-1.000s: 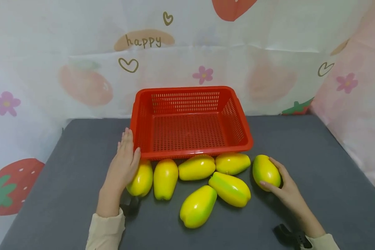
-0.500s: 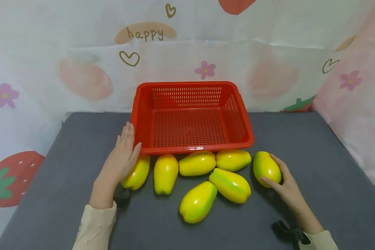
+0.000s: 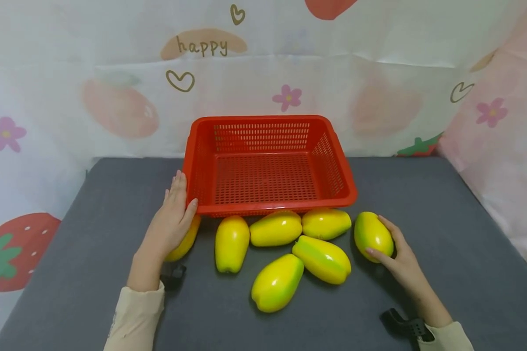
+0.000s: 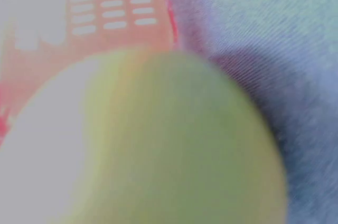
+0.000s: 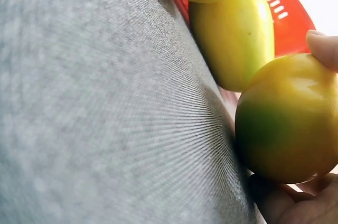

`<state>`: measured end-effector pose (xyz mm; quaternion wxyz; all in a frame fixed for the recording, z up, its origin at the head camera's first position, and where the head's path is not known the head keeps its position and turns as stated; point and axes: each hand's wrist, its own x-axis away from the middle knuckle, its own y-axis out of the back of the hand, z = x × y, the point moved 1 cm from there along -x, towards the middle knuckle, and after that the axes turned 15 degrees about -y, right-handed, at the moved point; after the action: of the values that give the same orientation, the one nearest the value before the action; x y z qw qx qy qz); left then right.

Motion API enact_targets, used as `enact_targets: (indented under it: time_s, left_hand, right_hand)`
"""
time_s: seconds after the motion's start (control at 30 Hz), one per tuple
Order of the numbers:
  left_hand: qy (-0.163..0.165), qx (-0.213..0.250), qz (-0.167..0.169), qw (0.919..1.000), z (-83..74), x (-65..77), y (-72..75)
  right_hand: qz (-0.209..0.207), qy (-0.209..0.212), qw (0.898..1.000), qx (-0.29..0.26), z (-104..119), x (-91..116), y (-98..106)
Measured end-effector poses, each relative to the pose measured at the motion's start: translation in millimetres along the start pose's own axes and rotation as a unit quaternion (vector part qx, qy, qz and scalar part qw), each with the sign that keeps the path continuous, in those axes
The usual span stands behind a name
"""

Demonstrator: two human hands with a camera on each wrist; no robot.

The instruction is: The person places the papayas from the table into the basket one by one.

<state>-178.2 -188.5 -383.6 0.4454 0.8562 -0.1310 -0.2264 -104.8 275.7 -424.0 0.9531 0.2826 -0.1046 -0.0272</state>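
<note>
Red basket (image 3: 268,207) dead centre in the head view, just right of the left hand (image 3: 169,224), whose fingers lie straight along its side, thumb at the near corner, gripping nothing; one fruit (image 3: 187,241) peeks out under the palm. Across the grey counter (image 3: 421,209), here's the action: the right hand (image 3: 404,263) has thumb and fingers curled round a yellow-green mango (image 3: 372,236), held just ahead and left of its wrist, outside the basket. Left of that grip, two fruits (image 3: 326,223) line the basket's front, another pair (image 3: 277,283) sits nearer the person, and an upright one (image 3: 232,243) stands closer to the left hand. Over to the left wrist: a big blurred fruit fills the lower picture, slotted red wall beyond it; the hand itself I can't make out in the glare. And the right wrist: the mango sits snug between digits above and below, two fruits just past it, red plastic behind. My call, this is the grip-and-steady stage, one hand on fruit, the other minding the basket; the next move calls for a firm hold on that smooth, glossy skin and care around the neighbouring fruit.
</note>
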Motion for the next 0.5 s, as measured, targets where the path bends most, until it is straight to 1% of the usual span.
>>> enact_targets:
  time_s: [0.17, 0.27, 0.33, 0.5]
  left_hand:
    - [-0.002, 0.010, -0.026, 0.9996, 2.7, 1.3, -4.8]
    - [-0.001, 0.015, -0.034, 0.9993, 2.4, 1.1, -5.5]
    - [0.002, 0.020, -0.034, 0.9992, 1.5, 0.5, -5.4]
    - [0.021, 0.053, -0.020, 0.9982, -1.5, 0.5, -2.9]
  right_hand:
    - [-0.001, 0.002, 1.000, 0.000, -1.0, -0.9, -0.5]
    - [0.000, -0.001, 1.000, -0.002, -0.9, -0.6, -0.5]
    - [0.001, -0.003, 1.000, -0.003, -0.3, -0.1, -0.1]
    - [0.006, -0.005, 1.000, -0.004, 1.6, -0.4, 0.5]
